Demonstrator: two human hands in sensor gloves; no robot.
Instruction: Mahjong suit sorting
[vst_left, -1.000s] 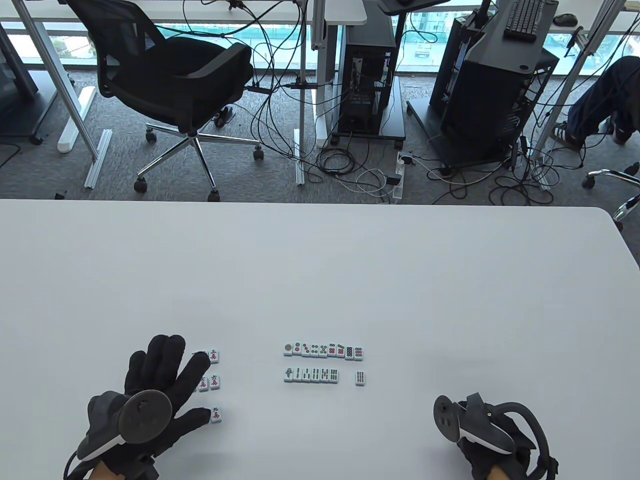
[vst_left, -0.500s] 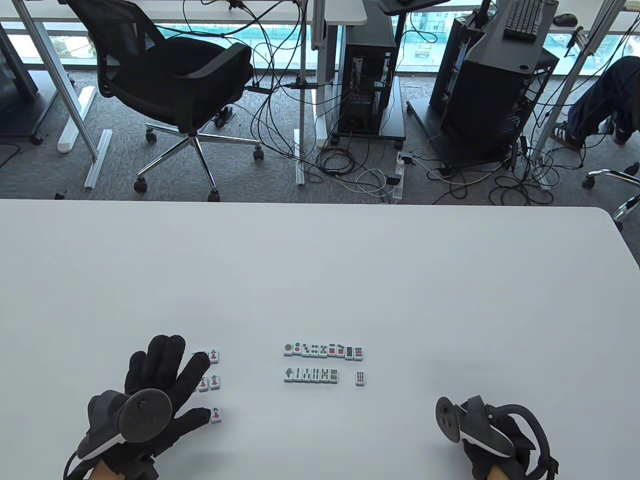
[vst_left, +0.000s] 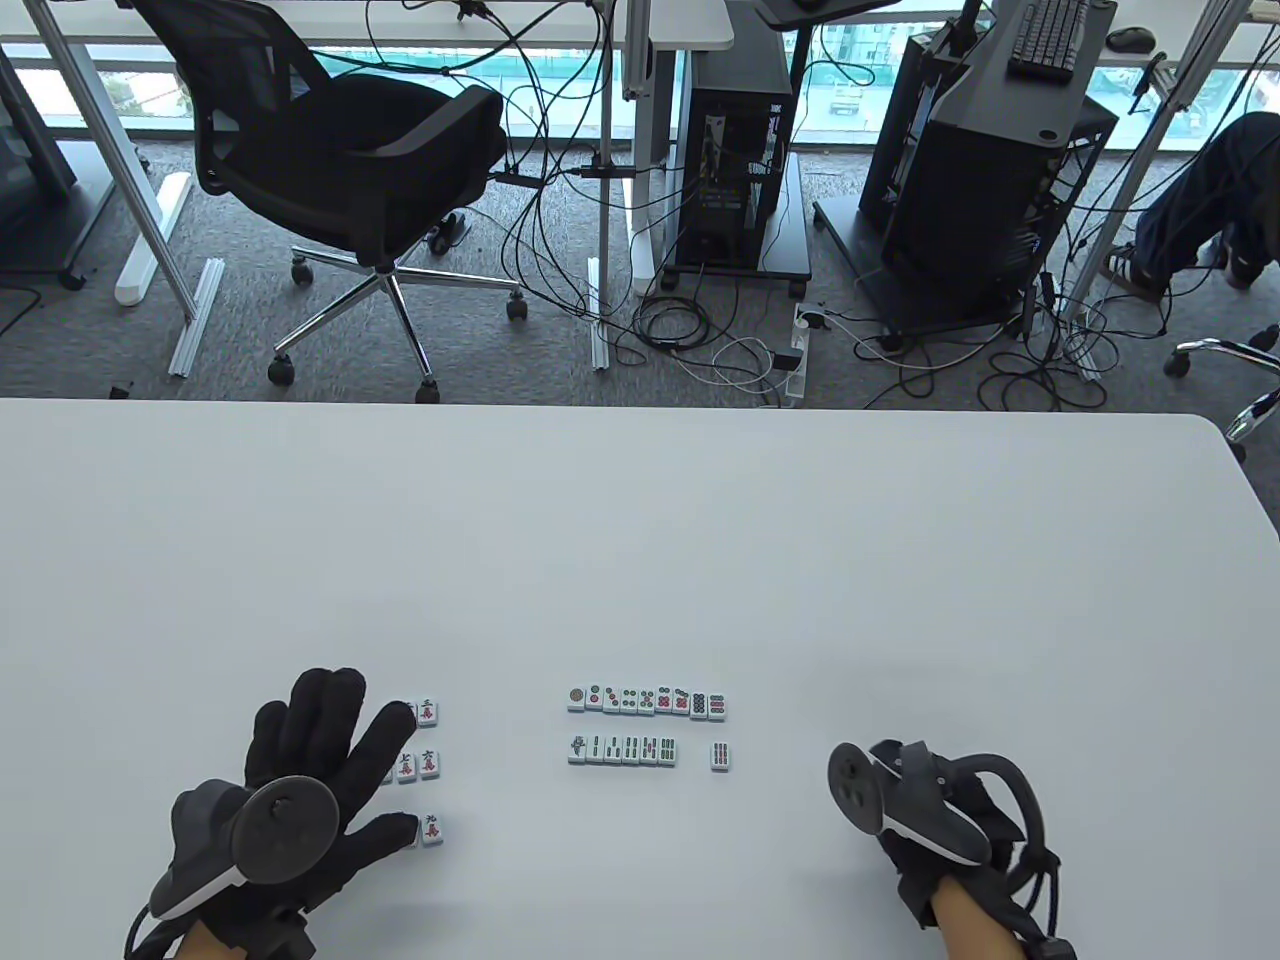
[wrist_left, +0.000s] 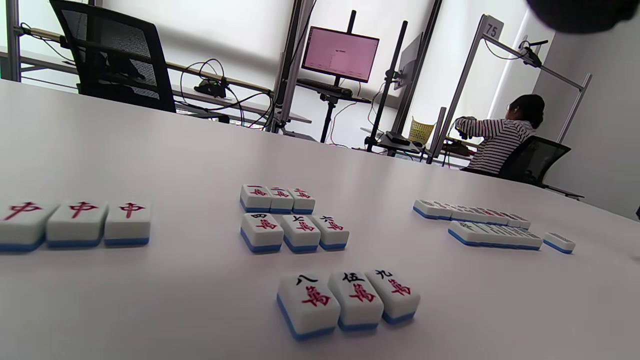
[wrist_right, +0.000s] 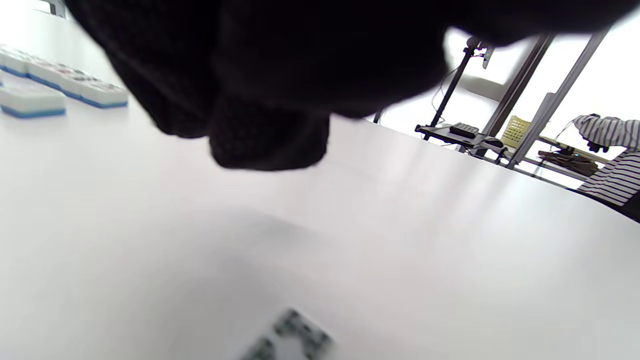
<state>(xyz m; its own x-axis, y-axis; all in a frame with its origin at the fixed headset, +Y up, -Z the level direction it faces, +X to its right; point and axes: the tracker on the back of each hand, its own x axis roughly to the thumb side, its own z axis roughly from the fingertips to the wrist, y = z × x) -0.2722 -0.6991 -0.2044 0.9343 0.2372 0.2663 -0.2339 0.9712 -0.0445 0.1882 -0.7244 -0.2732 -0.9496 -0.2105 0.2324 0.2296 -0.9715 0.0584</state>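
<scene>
Nearest the desk's (vst_left: 640, 540) front edge, toward its left corner, the left hand (vst_left: 300, 790) lies flat with its fingers spread wide, holding nothing. It covers part of the character tiles. Its thumb tip touches the front trio (wrist_left: 347, 300), which reads eight, five, nine. Behind that trio lie a middle trio (wrist_left: 295, 231) and a far trio (wrist_left: 277, 198), each three tiles touching side by side, the rows a little apart. Left of them, three red-dragon tiles (wrist_left: 75, 224) sit in a line of their own. Toward the front right corner the right hand (vst_left: 940, 810) is low over the desk. Its fingers are hidden under the tracker and show only as a dark blur in the wrist view, so I cannot tell whether they are curled or straight. Midway between the hands, further in, lies the bamboo row (vst_left: 622, 750), with a lone tile (vst_left: 721, 756) just off its right end and near the right hand. Behind that runs the longer dot row (vst_left: 646, 701). Beyond the desk's far edge stands a chair (vst_left: 340, 170).
</scene>
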